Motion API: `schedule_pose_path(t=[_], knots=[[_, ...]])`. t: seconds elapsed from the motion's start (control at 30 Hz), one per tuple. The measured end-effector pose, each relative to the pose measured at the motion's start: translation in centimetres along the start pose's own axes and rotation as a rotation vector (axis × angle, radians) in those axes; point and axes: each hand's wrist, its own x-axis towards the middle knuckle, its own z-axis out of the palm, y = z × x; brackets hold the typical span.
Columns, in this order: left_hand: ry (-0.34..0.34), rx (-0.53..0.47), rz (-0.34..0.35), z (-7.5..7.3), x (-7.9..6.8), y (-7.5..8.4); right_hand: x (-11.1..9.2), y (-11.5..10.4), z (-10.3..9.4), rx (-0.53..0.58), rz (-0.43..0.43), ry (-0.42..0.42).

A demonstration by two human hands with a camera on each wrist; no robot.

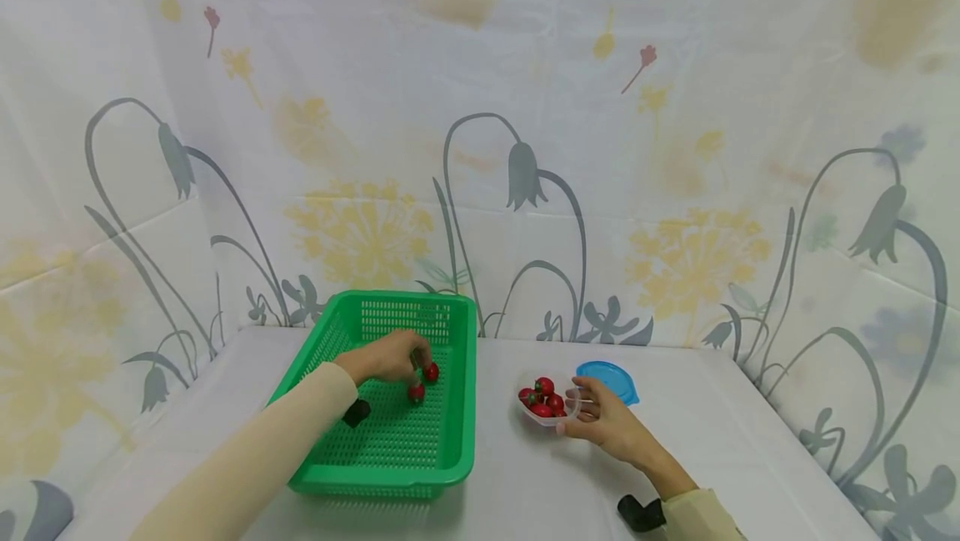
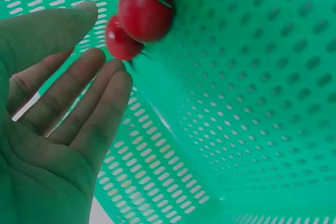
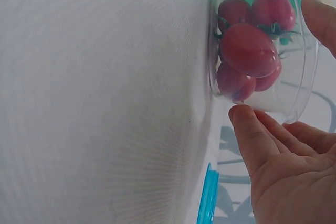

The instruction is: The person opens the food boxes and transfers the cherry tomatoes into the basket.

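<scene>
Inside the green basket [image 1: 375, 441], my left hand [image 1: 386, 356] reaches down over two red cherry tomatoes [image 2: 147, 15] with green stems. The left wrist view shows its fingers [image 2: 94, 124] extended and relaxed, their tips right beside the tomatoes, with nothing in the palm. My right hand [image 1: 611, 424] holds a small clear plastic container [image 3: 296, 85] from its right side, thumb at the rim and fingers against the wall. Several cherry tomatoes [image 3: 247, 51] lie in the container, which stands upright on the table.
A blue lid [image 1: 609, 380] lies on the white table [image 1: 525, 491] just behind my right hand. The basket's perforated walls rise around my left hand. A flower-printed cloth [image 1: 525, 41] hangs behind the table and along both sides.
</scene>
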Motion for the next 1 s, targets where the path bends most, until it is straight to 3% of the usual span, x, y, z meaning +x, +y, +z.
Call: schedule_pose_path(t=[0.4,0.57,0.73,1.0], knots=[[0.076,0.046,0.178,-1.5,0.5,4.1,0.0,-0.1,0.0,-0.030,-0.001,-0.004],[0.073,0.004,0.235,-1.8,0.9,6.3,0.0,0.0,0.1,-0.027,0.016,0.003],[0.068,-0.001,0.307,-1.5,1.8,8.6,0.0,0.0,0.0,-0.018,0.012,0.002],[0.033,0.010,0.324,-0.4,3.5,11.8,0.2,0.1,0.2,-0.007,0.023,0.007]])
